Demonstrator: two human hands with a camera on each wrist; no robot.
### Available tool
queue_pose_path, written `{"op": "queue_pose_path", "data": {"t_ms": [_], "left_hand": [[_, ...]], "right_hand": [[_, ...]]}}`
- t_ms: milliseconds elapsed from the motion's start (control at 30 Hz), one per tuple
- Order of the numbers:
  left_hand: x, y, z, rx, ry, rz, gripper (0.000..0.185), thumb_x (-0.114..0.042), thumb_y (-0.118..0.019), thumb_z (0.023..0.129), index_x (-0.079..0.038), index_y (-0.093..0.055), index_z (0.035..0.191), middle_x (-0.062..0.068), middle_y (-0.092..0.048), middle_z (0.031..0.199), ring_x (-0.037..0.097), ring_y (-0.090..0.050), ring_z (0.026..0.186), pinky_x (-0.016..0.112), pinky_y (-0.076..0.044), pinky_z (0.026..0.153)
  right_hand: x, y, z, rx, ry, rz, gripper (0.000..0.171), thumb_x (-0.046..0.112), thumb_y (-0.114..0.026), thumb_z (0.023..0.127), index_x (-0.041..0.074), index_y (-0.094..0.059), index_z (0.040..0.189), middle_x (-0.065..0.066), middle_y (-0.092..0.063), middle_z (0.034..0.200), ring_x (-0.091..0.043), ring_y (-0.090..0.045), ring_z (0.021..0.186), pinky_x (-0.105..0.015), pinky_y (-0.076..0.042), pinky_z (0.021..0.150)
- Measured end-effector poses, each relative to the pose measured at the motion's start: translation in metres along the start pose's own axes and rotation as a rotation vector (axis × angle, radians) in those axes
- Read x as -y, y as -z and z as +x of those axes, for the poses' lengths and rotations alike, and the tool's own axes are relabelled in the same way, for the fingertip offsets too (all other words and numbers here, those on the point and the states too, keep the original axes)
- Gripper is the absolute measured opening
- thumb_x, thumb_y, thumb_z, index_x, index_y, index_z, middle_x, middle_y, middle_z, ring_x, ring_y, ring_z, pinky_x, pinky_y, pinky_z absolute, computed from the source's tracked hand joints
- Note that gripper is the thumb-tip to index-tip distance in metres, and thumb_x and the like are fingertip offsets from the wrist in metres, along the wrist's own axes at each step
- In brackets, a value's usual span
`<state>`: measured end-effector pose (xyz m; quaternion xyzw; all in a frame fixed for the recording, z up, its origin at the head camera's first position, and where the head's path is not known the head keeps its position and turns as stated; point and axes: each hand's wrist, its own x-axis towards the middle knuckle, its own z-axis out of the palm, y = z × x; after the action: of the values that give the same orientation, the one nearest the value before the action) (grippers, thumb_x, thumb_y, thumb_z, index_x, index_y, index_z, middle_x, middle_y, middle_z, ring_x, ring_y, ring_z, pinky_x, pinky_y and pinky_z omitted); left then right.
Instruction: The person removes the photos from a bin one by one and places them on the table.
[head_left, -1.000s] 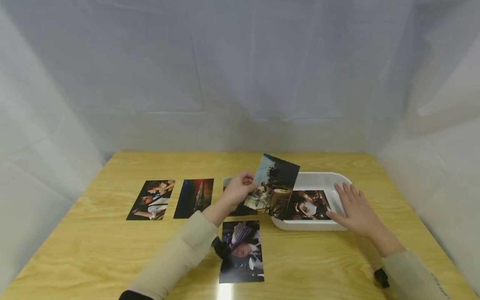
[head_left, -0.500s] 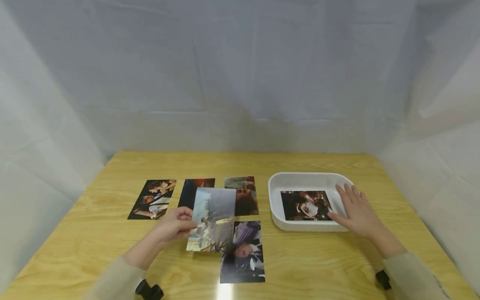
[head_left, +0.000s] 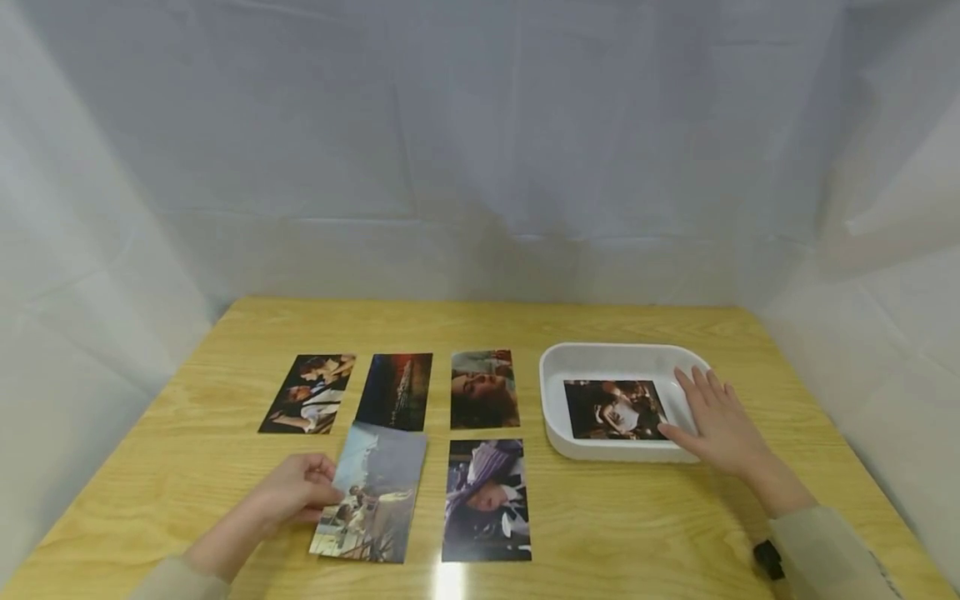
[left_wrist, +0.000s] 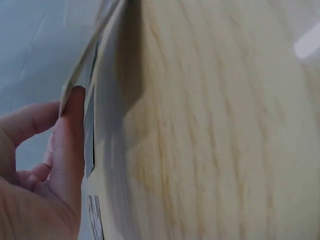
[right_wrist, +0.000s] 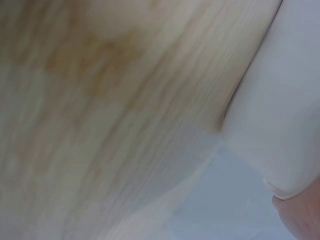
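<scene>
Wooden table (head_left: 600, 533): sound, glossy, with a glare patch at the near edge. White tray (head_left: 592, 362) stands right of centre and holds one dark photo (head_left: 613, 409) lying flat. The right hand (head_left: 716, 425) rests flat on the tray's near right rim, fingers straight and relaxed, gripping nothing. Four photos lie laid out left of the tray: three in a far row, namely a couple (head_left: 309, 393), a night ship (head_left: 395, 391) and a woman's face (head_left: 483, 388), and one with a purple hat (head_left: 487, 500) in the near row. The left hand (head_left: 296, 492) pinches the left edge of a fifth photo (head_left: 371, 492), a pale deck scene lying just left of the purple hat photo; the left wrist view shows the thumb (left_wrist: 70, 145) on its edge with that edge lifted off the wood. Risks, as judged: its far edge seems to touch or overlap the night ship photo, so a nudge could shift that row; the slick print could slide askew on release.
</scene>
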<state>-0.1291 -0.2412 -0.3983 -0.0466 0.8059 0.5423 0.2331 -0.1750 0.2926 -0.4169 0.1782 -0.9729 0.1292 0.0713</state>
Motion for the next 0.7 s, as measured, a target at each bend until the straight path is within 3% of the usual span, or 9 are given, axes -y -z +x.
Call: {"op": "queue_pose_path", "data": {"t_ms": [233, 400, 700], "left_hand": [[0.0029, -0.0021, -0.0008, -0.079, -0.089, 0.281, 0.02, 0.0, -0.068, 0.066, 0.001, -0.049, 0.072, 0.003, -0.047, 0.059, 0.011, -0.042, 0.049, 0.021, -0.035, 0.044], [0.0005, -0.0067, -0.0001, -0.167, -0.077, 0.521, 0.025, -0.006, -0.074, 0.065, -0.004, -0.049, 0.064, 0.003, -0.046, 0.057, 0.014, -0.043, 0.05, 0.026, -0.034, 0.048], [-0.0044, -0.0091, 0.0001, -0.175, -0.089, 0.703, 0.029, -0.013, -0.077, 0.064, -0.006, -0.049, 0.061, 0.001, -0.044, 0.054, 0.014, -0.04, 0.05, 0.027, -0.031, 0.049]], "right_hand": [[-0.0011, 0.0, -0.0002, 0.004, -0.005, 0.006, 0.083, 0.047, -0.05, 0.085, -0.002, -0.011, 0.139, -0.036, -0.013, 0.136, -0.049, -0.006, 0.125, -0.059, -0.005, 0.097], [-0.0014, -0.0002, 0.0005, 0.006, -0.01, 0.005, 0.083, 0.047, -0.051, 0.085, -0.002, -0.013, 0.139, -0.035, -0.012, 0.137, -0.048, -0.006, 0.125, -0.059, -0.006, 0.096], [0.0005, 0.0002, -0.0003, 0.007, -0.006, 0.001, 0.083, 0.047, -0.051, 0.084, -0.003, -0.013, 0.139, -0.035, -0.013, 0.136, -0.048, -0.007, 0.125, -0.058, -0.006, 0.097]]}}
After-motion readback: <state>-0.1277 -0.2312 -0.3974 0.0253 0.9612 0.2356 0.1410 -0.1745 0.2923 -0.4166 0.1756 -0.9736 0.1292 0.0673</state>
